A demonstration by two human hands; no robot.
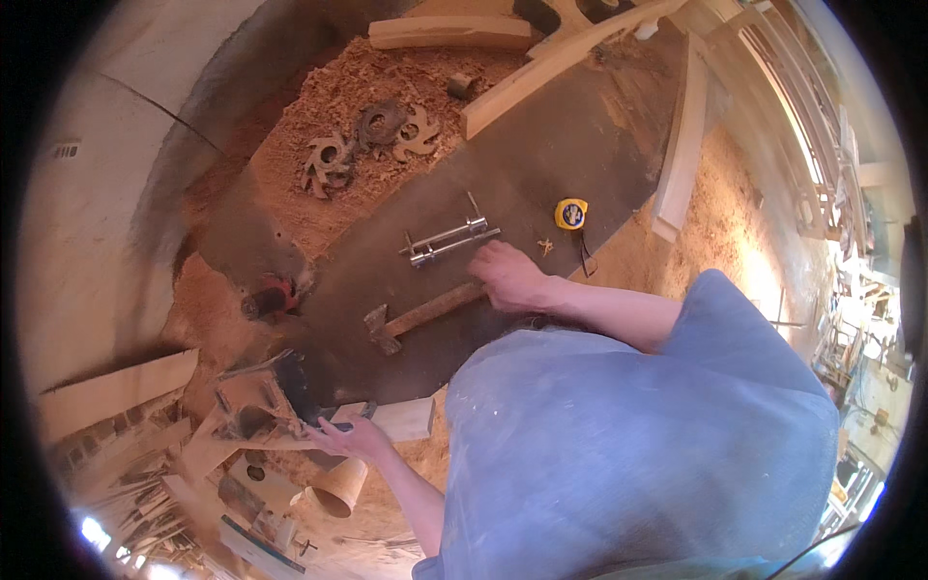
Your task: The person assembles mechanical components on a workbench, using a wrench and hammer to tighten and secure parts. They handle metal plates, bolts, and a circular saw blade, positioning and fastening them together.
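A hammer (430, 311) with a worn wooden handle lies across the dark tabletop (541, 155). My right hand (507, 275) is closed around the near end of that handle. Just beyond the hand rests a metal clamp-like tool (449, 240) with two parallel rods and crossbars. At the lower left, my left hand (350, 437) reaches out with its fingers stretched, touching a small dark-edged piece (350, 423) beside a pale board (404, 420). A yellow tape measure (571, 214) sits to the right of my right hand, with a small yellowish object (546, 247) near it.
Toothed cutter heads (329, 164) lie in heaped wood shavings (319, 101) at the back left. Long planks (570, 68) and a curved board (681, 145) border the table's far and right sides. A red-and-black tool (271, 298) and a dusty box-like fixture (253, 396) stand left.
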